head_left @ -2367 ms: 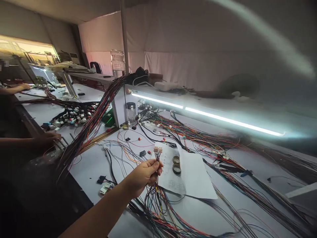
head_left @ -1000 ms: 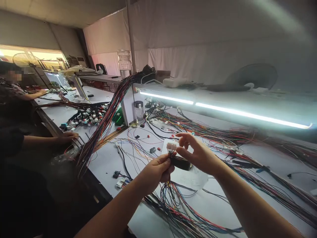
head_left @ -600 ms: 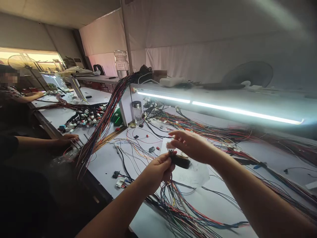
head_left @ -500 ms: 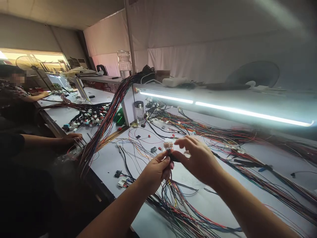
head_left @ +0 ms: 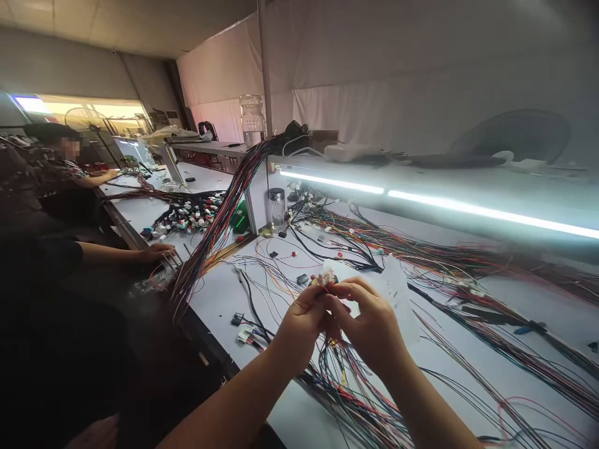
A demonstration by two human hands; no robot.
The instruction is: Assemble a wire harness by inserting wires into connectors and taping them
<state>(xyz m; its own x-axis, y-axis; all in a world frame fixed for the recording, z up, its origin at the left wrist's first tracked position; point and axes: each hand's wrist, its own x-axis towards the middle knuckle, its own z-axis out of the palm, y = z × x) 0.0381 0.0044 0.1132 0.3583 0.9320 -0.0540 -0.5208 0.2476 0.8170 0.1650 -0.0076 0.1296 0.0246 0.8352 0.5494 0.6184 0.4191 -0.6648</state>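
Note:
Above the table, both my hands meet around a small white wire connector (head_left: 327, 278). My left hand (head_left: 306, 315) is closed with its thumb and fingers pinching the connector's wired end. On the other side, my right hand (head_left: 367, 312) is closed too, its thumb and fingertips pressed against the connector and its wires. The fingers partly hide the connector. A bundle of thin coloured wires (head_left: 349, 380) hangs below my hands and spreads over the table. Behind my right hand lies a white paper sheet (head_left: 401, 299).
A grey connector (head_left: 302, 279) and several loose connectors lie beyond my hands. Long wire harnesses (head_left: 468, 255) run along the back under a lit tube (head_left: 337, 182). A glass jar (head_left: 277, 209) stands by the divider. Two other people are at the left, one person's hand (head_left: 159, 251) near metal prongs.
My right hand has closed in on the connector beside my left hand. The connector has tilted and is more covered by fingers. The view has shifted a little to the left.

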